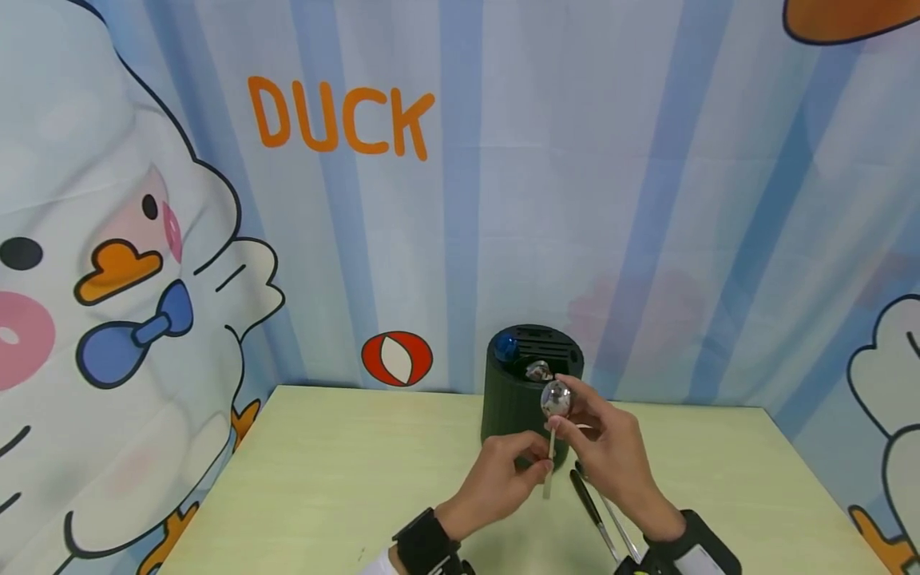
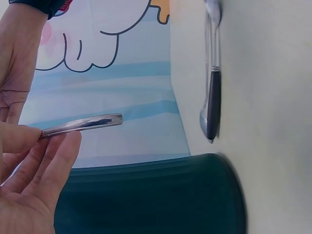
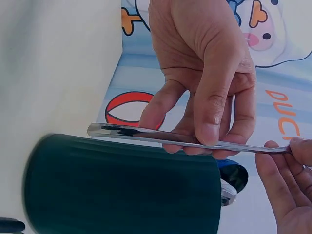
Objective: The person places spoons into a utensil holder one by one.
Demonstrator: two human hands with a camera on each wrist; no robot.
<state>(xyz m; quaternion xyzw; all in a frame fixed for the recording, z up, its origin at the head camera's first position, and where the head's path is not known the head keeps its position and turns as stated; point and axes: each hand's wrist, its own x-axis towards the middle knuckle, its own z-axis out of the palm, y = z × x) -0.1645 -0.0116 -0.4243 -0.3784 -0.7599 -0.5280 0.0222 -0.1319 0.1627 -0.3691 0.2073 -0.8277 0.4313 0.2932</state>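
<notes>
A shiny metal spoon (image 1: 557, 398) stands upright, bowl on top, in front of a dark green ribbed utensil holder (image 1: 513, 407). My left hand (image 1: 503, 473) pinches its handle partway down, between thumb and fingers. Higher up, my right hand (image 1: 612, 443) holds the spoon near the bowl with thumb and fingertips. In the left wrist view the flat handle end of the spoon (image 2: 100, 122) juts past the fingers, and its bowl is out of view. The right wrist view shows both hands along the handle (image 3: 112, 130).
A blue item (image 1: 506, 347) and a shiny metal piece (image 1: 538, 370) show in the holder's top. On the pale table (image 1: 323, 471), a black-handled utensil (image 2: 214, 105) and a slim metal one (image 2: 204, 121) lie side by side. A duck-print curtain (image 1: 539, 160) hangs behind.
</notes>
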